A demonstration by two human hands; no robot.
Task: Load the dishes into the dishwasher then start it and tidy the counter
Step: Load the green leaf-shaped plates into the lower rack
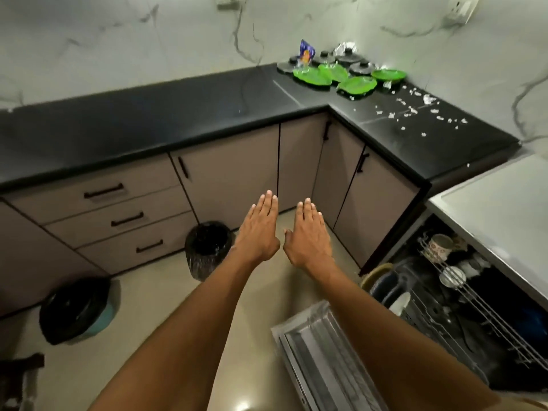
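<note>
the open dishwasher [462,307] sits at the lower right under a pale grey countertop [504,209], its steel door [323,360] folded down toward the floor. its wire rack [474,295] holds a patterned ceramic mug [439,247], a small round steel bowl [452,275] and some darker dishes too dim to make out. on the far corner of the black stone l-shaped counter [178,120] lie four bright green leaf-shaped plastic plates [357,84], just in front of a cluster of dark round pot lids [360,68] and beside a blue and orange packet [306,53] that stands upright. small white scraps [415,111] are scattered over the counter's right arm.

both arms reach forward over the beige floor. the left hand [261,229] and the right hand [308,235] hover palm down side by side, near each other but apart, fingers straight and close together, holding nothing.

below the taupe cabinet drawers [118,221] stand a black-lined bin [207,247] and, farther left, a teal bin with a black liner [80,310].
</note>
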